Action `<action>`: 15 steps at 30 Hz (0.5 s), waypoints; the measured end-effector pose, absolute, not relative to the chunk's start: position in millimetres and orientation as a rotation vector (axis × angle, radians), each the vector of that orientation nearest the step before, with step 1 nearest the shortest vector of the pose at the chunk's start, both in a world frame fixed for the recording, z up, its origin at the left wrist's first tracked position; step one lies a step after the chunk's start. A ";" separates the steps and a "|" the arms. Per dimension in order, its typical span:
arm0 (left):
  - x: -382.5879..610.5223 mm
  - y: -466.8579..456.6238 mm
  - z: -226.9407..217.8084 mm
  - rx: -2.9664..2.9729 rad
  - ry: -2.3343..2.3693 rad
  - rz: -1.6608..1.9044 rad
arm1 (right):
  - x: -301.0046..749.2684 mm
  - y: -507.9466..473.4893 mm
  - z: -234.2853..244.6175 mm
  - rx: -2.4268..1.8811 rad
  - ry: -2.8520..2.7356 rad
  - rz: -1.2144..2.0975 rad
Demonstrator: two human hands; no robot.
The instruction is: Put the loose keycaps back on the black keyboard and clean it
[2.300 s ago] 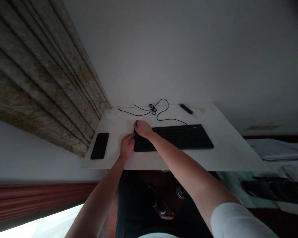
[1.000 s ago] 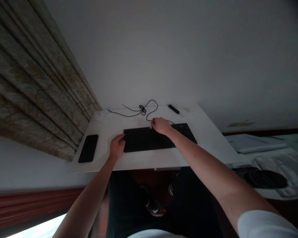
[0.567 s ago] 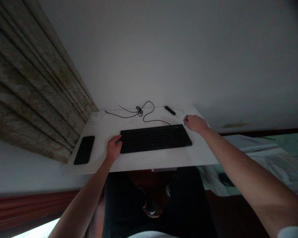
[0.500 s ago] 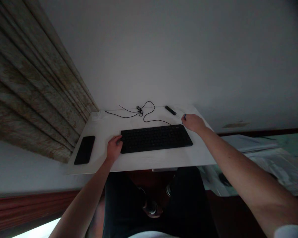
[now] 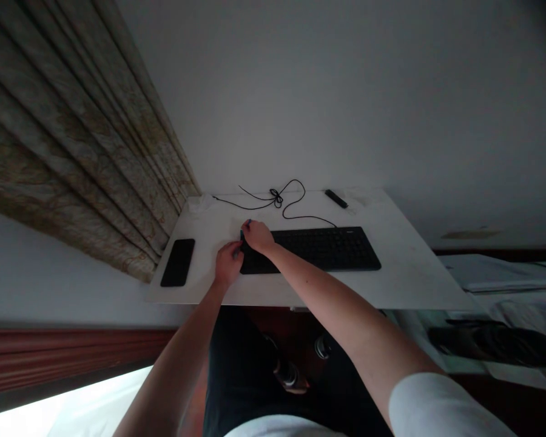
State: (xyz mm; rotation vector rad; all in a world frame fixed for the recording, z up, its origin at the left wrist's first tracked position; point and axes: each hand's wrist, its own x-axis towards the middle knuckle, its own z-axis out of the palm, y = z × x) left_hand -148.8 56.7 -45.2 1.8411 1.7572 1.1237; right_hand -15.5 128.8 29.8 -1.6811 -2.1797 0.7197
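A black keyboard (image 5: pixel 327 247) lies across a white table (image 5: pixel 404 273). My left hand (image 5: pixel 228 263) sits at the keyboard's left end, with its fingers curled against the edge. My right hand (image 5: pixel 256 236) rests on the keyboard's far left corner, just above the left hand. Its fingers are pinched on a small thing with a blue tip that I cannot make out. The two hands nearly touch.
A black phone (image 5: pixel 178 262) lies flat at the table's left. A knotted black cable (image 5: pixel 277 199) and a small black stick (image 5: pixel 335 198) lie behind the keyboard. Patterned curtains (image 5: pixel 73 152) hang at the left; papers (image 5: pixel 500 276) lie at the right.
My right hand has swept from the keyboard's far right corner back to its far left corner. The left hand has stayed at the left end. The view has shifted.
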 end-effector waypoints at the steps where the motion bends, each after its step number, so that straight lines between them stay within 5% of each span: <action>1: -148.8 56.5 -44.9 1.843 1.754 1.120 | -16.8 126.6 28.0 -1.697 -2.199 0.718; 15: -146.6 55.6 -42.9 1.816 1.753 1.130 | 112.7 139.0 38.5 -1.902 -2.125 0.589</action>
